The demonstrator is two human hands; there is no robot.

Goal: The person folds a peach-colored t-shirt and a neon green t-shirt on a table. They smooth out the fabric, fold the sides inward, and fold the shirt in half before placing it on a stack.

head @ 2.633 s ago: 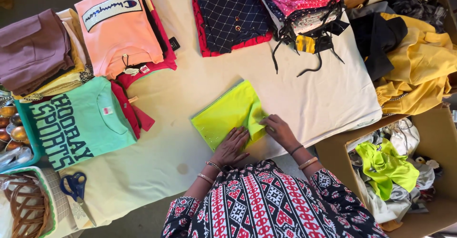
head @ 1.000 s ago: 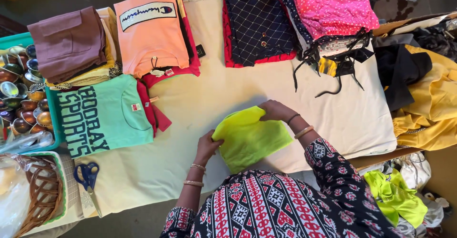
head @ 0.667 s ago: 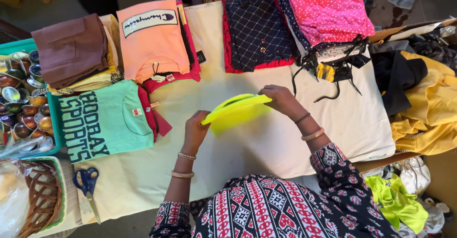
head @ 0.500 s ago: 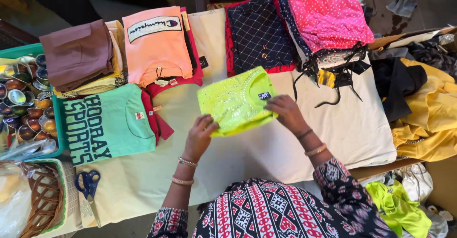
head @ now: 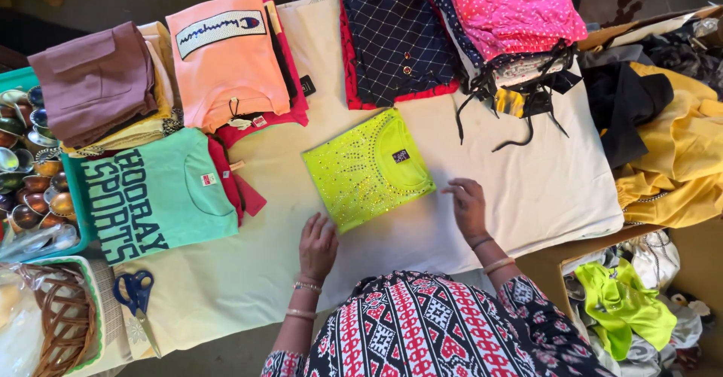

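A folded neon-yellow top [head: 368,167] with sparkly studs lies flat in the middle of the cloth-covered surface [head: 520,189], neckline and label facing up, its corners turned a little off square to the edge. The left hand [head: 318,246] rests palm down just below the top's lower corner, fingers loosely spread and pinching nothing; the right hand [head: 468,207] rests on the cloth just to the right of the top, fingers relaxed and apart, also holding nothing. Neither grip is on the fabric. Around it sit finished piles: a mint-green printed tee [head: 154,195] to the left, a peach tee [head: 226,61] above that, a stack of mauve and yellow garments [head: 102,83] at far left, a navy checked garment [head: 398,36] and a pink dotted one [head: 512,8] along the top. A pair of blue-handled scissors [head: 135,293] lies near the left edge, and a box with loose clothes [head: 625,309] stands at lower right. To finish the fold well, I judge it best to smooth the top with flat palms from the centre outward (the studs may snag, so light pressure), square its edges, and lift it from beneath with both hands so the fold holds.
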